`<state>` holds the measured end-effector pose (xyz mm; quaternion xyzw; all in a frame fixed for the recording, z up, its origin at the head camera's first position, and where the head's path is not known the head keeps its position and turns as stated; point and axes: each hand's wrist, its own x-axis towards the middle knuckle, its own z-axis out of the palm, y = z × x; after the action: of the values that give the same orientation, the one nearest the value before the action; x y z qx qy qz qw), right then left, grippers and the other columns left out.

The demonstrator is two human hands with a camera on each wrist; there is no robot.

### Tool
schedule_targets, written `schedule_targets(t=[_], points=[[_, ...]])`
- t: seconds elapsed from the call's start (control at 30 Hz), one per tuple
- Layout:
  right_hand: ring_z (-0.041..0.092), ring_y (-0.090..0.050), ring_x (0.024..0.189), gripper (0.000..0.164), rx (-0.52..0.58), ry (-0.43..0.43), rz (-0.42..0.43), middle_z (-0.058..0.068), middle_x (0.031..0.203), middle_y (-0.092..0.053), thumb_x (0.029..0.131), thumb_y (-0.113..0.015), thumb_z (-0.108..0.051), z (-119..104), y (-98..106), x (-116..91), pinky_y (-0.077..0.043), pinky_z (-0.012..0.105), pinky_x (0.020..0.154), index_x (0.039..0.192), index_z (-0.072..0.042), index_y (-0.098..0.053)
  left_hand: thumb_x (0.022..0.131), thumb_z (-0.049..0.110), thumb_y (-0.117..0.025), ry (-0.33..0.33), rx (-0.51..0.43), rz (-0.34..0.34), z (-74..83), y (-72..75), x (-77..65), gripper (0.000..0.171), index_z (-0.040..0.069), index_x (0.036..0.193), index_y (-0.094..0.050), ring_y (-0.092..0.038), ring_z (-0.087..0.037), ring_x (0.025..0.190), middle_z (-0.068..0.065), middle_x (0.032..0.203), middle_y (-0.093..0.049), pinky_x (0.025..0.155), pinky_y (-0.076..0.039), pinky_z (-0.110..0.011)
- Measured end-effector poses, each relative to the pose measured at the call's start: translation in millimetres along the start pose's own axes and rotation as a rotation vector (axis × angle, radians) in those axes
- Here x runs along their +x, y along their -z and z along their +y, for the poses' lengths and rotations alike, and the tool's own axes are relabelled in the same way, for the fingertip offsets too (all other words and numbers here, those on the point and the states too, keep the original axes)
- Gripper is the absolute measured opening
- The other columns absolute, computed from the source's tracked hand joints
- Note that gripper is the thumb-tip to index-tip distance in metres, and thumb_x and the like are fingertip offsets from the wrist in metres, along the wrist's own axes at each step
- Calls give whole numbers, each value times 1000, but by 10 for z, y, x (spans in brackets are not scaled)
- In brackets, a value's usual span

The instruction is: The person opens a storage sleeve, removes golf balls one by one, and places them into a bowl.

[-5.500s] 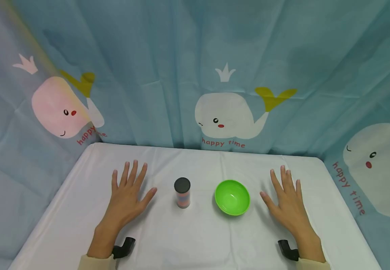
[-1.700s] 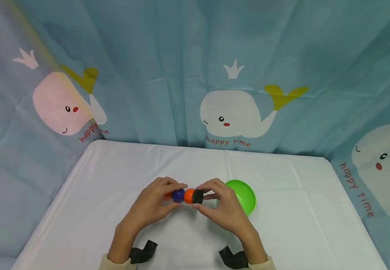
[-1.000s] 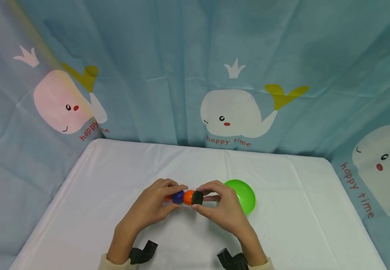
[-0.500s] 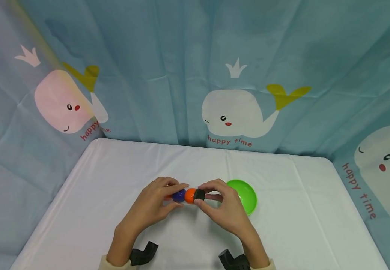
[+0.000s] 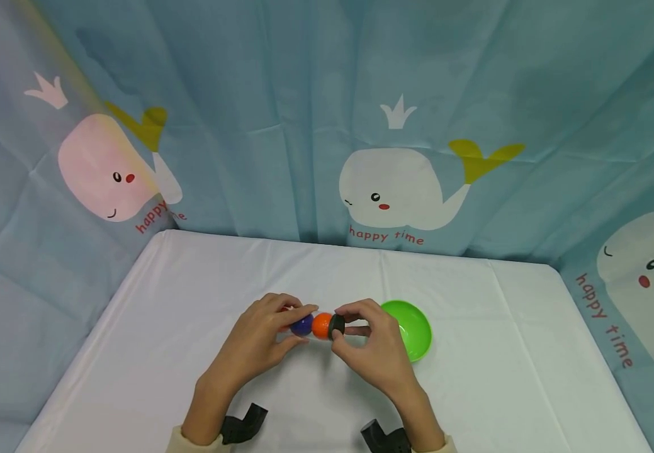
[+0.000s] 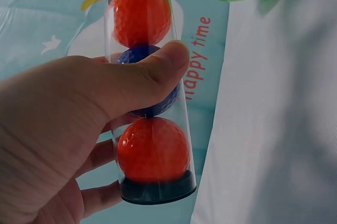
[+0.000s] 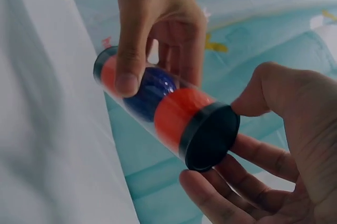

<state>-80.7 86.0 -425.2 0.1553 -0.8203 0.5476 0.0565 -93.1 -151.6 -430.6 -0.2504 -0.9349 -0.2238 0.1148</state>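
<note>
A clear tube (image 6: 184,124) with a black cap at each end holds a blue dimpled golf ball (image 5: 302,324) between two orange ones, one of them this golf ball (image 6: 152,150). It lies sideways in the air above the table. My left hand (image 5: 253,336) grips the tube around its middle, thumb across the blue ball in the left wrist view. My right hand (image 5: 380,346) pinches the black cap (image 7: 213,137) at the tube's right end between thumb and fingers. Just behind that hand stands a green bowl (image 5: 417,330), its left side partly hidden.
A white cloth (image 5: 502,377) covers the table. Behind and at the sides hangs a blue curtain (image 5: 236,170) printed with whales. A black wrist mount (image 5: 245,425) sits on the left wrist, and another mount (image 5: 383,437) on the right.
Earliest, the tube stood upright on the table with both hands spread apart. It was then lifted and turned sideways between them. Lately the right fingers have shifted slightly on the cap.
</note>
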Motion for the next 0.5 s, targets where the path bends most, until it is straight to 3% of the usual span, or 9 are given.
schedule_targets(t=[0.23,0.5], points=[[10,-73,94,29,-43,-23,74,-6,103,-71,79,-79,-4,-10,-69,-16,-66,30,78,103,-20,-75,79,30,-94,-17,1,4,19,0,-5,57,31,133,-75,-67,-18,113,5,119,-71,89,-61,-40],[11,-71,90,28,-151,49,134,0,100,-70,75,-77,-2,-54,-165,-30,-67,33,75,100,-13,-73,80,31,-94,-29,40,7,13,-15,-3,55,32,131,-75,-68,-17,114,6,118,-72,86,-62,-36]])
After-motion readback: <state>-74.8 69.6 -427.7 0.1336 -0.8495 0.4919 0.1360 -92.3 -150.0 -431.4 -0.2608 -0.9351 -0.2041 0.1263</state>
